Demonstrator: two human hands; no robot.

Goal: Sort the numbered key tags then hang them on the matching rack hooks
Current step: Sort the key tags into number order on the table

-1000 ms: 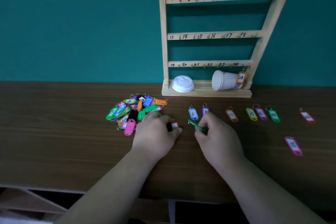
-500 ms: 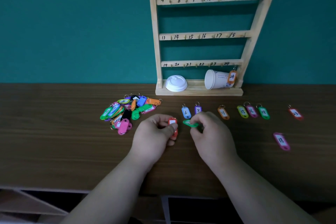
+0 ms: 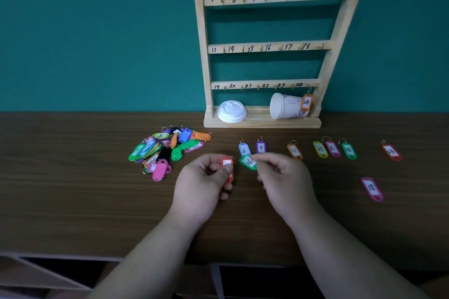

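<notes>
I log: left hand (image 3: pixel 204 183) grips red tag (image 3: pixel 227 162), right hand (image 3: pixel 285 177) pinches green tag (image 3: pixel 248 162), both below rack (image 3: pixel 262 124), over bench (image 3: pixel 73 189). Pile (image 3: pixel 165 150) lower-left of rack; row (image 3: pixel 320 149) beneath it.

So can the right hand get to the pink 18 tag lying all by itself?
Probably yes. The pink 18 tag lies alone to the right of the right hand, nothing between them, though that hand pinches a green tag.

You're at an office-style desk (image 3: pixel 73 189), it seems.
Dark wood-grain top against a plain teal wall (image 3: pixel 97 31), a wooden rack (image 3: pixel 267 47) of numbered hooks, a takeaway paper cup (image 3: pixel 284 105) and lid (image 3: pixel 230 111), coloured key tags (image 3: pixel 165 150) heaped.
</notes>
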